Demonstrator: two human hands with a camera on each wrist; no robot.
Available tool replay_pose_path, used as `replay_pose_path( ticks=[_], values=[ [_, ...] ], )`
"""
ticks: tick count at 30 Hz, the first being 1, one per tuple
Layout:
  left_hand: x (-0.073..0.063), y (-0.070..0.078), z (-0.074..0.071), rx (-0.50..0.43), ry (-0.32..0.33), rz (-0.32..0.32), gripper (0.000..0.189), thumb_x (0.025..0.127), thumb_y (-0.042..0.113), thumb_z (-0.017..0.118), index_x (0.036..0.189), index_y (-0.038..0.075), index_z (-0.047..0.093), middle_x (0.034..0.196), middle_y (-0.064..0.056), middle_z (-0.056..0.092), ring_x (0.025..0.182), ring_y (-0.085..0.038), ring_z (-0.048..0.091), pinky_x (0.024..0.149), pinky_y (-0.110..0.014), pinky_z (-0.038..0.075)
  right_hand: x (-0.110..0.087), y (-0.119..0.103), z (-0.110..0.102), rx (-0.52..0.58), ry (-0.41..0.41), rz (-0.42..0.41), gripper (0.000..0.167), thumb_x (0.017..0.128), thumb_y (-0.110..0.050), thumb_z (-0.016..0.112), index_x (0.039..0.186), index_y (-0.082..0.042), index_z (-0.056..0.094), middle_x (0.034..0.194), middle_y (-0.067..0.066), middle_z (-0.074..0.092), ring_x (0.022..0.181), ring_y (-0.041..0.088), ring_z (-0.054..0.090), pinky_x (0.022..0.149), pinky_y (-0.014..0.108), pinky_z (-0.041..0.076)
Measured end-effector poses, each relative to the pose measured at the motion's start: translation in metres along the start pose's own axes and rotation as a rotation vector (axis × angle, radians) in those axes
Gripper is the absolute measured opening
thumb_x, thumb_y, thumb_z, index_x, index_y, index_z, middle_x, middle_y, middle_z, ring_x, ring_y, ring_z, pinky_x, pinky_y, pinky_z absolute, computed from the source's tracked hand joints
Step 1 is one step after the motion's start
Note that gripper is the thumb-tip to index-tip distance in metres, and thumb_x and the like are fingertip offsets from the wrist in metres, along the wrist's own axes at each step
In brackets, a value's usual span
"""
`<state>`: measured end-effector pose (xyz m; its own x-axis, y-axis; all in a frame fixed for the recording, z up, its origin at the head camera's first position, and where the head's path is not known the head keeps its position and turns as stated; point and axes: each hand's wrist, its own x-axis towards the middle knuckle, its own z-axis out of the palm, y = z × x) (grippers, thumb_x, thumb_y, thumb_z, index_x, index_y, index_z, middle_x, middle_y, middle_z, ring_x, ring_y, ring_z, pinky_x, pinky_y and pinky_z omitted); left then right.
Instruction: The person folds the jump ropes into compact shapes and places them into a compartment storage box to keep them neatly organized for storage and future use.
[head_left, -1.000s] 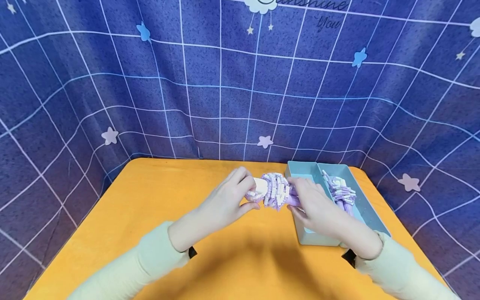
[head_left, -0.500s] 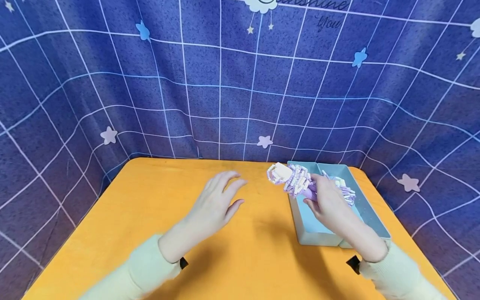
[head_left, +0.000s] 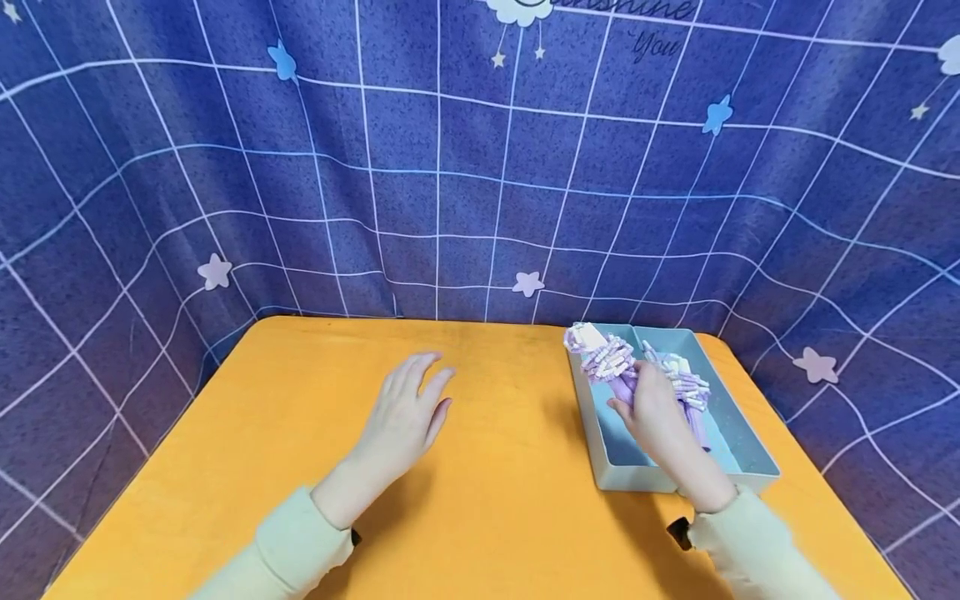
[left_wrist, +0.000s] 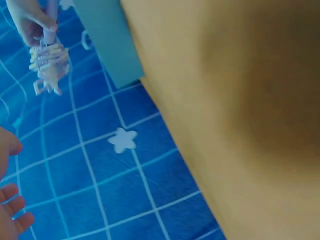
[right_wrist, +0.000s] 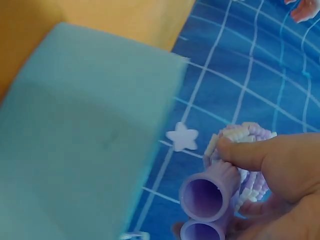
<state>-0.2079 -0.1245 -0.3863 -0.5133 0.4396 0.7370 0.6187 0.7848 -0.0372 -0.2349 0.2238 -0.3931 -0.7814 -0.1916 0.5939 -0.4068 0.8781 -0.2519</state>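
Observation:
My right hand (head_left: pixel 658 408) grips the purple handles of a bundled beaded jump rope (head_left: pixel 609 358), purple and white. It holds the bundle over the left compartment of a light blue divided box (head_left: pixel 633 478). In the right wrist view, two hollow handle ends (right_wrist: pixel 202 197) face the camera, with the thumb over the bundle. A second jump rope (head_left: pixel 688 387) of the same colours lies in the right compartment, partly hidden by my right hand. My left hand (head_left: pixel 397 417) hovers over the table to the left, holding nothing, its fingers relaxed and slightly bent.
The orange table (head_left: pixel 480 517) extends around the box, which stands at its right side. Behind the table hangs a dark blue curtain (head_left: pixel 480 167) with a white grid and stars. A low wall divides the box lengthwise.
My left hand has let go of the jump rope and drawn back to the left. The right hand has carried the jump rope rightward, over the box.

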Motion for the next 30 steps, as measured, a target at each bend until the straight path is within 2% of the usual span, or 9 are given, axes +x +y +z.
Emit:
replay_pose_path(
  ticks=[3,8,13,15,19,22,26,30],
  values=[
    [-0.006,-0.006,0.006,0.024,-0.013,-0.032,0.04,0.087,0.017,0.061,0.123,0.004,0.05,0.135,-0.021,0.042,0.125,-0.038,0.039,0.098,-0.051,0.036,-0.003,0.006,0.012,-0.014,0.009,0.069,0.06,0.073,-0.007,0.078,0.113,0.018,0.041,0.099,0.034,0.05,0.092,0.05,0.052,0.08,0.059,0.043],
    [-0.016,-0.013,0.016,0.052,-0.034,-0.058,0.05,0.083,0.02,0.063,0.127,0.004,0.047,0.139,-0.021,0.038,0.127,-0.039,0.036,0.097,-0.052,0.034,-0.011,0.013,0.028,-0.088,0.03,0.122,0.06,0.069,-0.009,0.081,0.105,0.019,0.042,0.088,0.033,0.049,0.083,0.049,0.052,0.074,0.058,0.043],
    [-0.027,-0.018,0.024,0.078,-0.052,-0.062,0.056,0.08,0.021,0.066,0.129,0.004,0.045,0.14,-0.024,0.036,0.127,-0.041,0.034,0.096,-0.054,0.034,-0.014,0.017,0.039,-0.138,-0.016,0.159,0.058,0.071,-0.01,0.079,0.097,0.022,0.04,0.081,0.032,0.046,0.077,0.048,0.053,0.072,0.056,0.045],
    [-0.031,-0.02,0.027,0.089,-0.076,-0.07,0.059,0.079,0.022,0.068,0.13,0.005,0.044,0.142,-0.025,0.033,0.128,-0.042,0.033,0.095,-0.055,0.033,-0.014,0.019,0.043,-0.152,-0.056,0.195,0.057,0.072,-0.013,0.079,0.095,0.022,0.04,0.08,0.032,0.046,0.074,0.046,0.055,0.068,0.053,0.049],
    [-0.039,-0.022,0.032,0.103,-0.175,-0.11,0.066,0.079,0.026,0.069,0.134,0.007,0.039,0.147,-0.024,0.026,0.133,-0.042,0.027,0.096,-0.057,0.03,-0.014,0.022,0.051,-0.149,-0.161,0.316,0.057,0.075,-0.017,0.077,0.095,0.019,0.038,0.08,0.031,0.047,0.066,0.044,0.058,0.058,0.05,0.051],
    [-0.044,-0.022,0.036,0.103,-0.246,-0.142,0.067,0.081,0.029,0.068,0.137,0.009,0.037,0.149,-0.023,0.022,0.135,-0.041,0.023,0.098,-0.057,0.028,-0.013,0.024,0.055,-0.154,-0.219,0.372,0.055,0.077,-0.018,0.076,0.094,0.019,0.039,0.081,0.032,0.046,0.066,0.044,0.058,0.057,0.05,0.05],
    [-0.046,-0.022,0.04,0.105,-0.29,-0.161,0.068,0.082,0.031,0.068,0.139,0.01,0.036,0.15,-0.022,0.02,0.137,-0.04,0.021,0.1,-0.056,0.027,-0.011,0.027,0.055,-0.162,-0.24,0.396,0.055,0.078,-0.019,0.075,0.094,0.018,0.039,0.081,0.033,0.047,0.067,0.046,0.058,0.059,0.052,0.05],
    [-0.047,-0.023,0.043,0.11,-0.305,-0.161,0.069,0.082,0.032,0.069,0.139,0.01,0.036,0.15,-0.022,0.021,0.136,-0.04,0.022,0.1,-0.057,0.028,-0.01,0.027,0.053,-0.176,-0.223,0.383,0.053,0.079,-0.019,0.074,0.093,0.017,0.039,0.08,0.032,0.048,0.066,0.046,0.058,0.058,0.053,0.05]
  ],
)
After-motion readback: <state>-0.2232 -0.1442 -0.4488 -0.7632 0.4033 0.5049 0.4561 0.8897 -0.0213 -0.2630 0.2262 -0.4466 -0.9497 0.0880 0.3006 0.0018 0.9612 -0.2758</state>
